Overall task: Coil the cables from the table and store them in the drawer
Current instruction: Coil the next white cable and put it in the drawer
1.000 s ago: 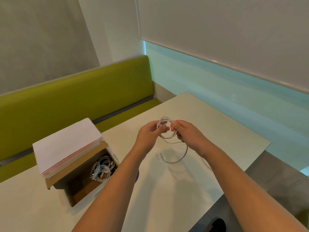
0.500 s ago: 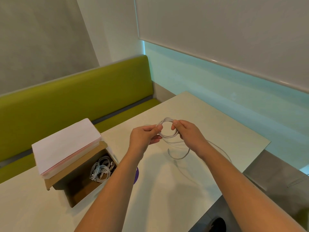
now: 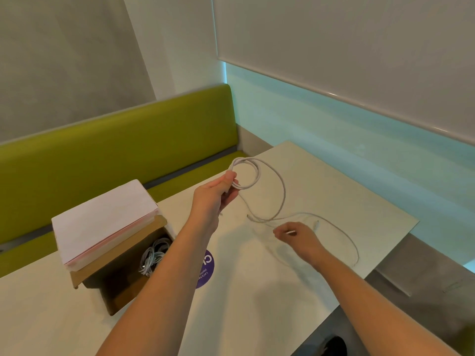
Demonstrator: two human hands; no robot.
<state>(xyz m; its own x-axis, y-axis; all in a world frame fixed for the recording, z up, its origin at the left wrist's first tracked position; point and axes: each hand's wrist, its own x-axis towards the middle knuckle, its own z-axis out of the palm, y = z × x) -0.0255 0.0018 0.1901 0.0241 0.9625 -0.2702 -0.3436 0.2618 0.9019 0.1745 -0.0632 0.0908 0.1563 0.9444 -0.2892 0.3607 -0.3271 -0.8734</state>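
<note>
Both hands work a white cable [image 3: 282, 191] above the pale table [image 3: 347, 201]. Raised over the middle of the table, the left hand [image 3: 214, 199] pinches a small bundle of finished loops between thumb and curled fingers, the coil standing up past the fingertips toward the far side. From that coil a larger loose loop hangs down and to the right, then trails across the tabletop in a wide curve toward the table's right edge. Lower and nearer, the right hand [image 3: 299, 236] has its fingers curled with a short white piece showing at the fingertips; it seems to pinch the cable there, though the grip itself is too small to make out clearly. At the left of the table sits a brown cardboard drawer [image 3: 120, 286], pulled open, with coiled cables [image 3: 153, 255] lying inside it and a pink-edged white box [image 3: 102, 219] stacked on top. A purple round sticker [image 3: 207, 268] lies on the table just right of the drawer, partly hidden by the left forearm. A green bench [image 3: 102, 140] runs along the far side.
</note>
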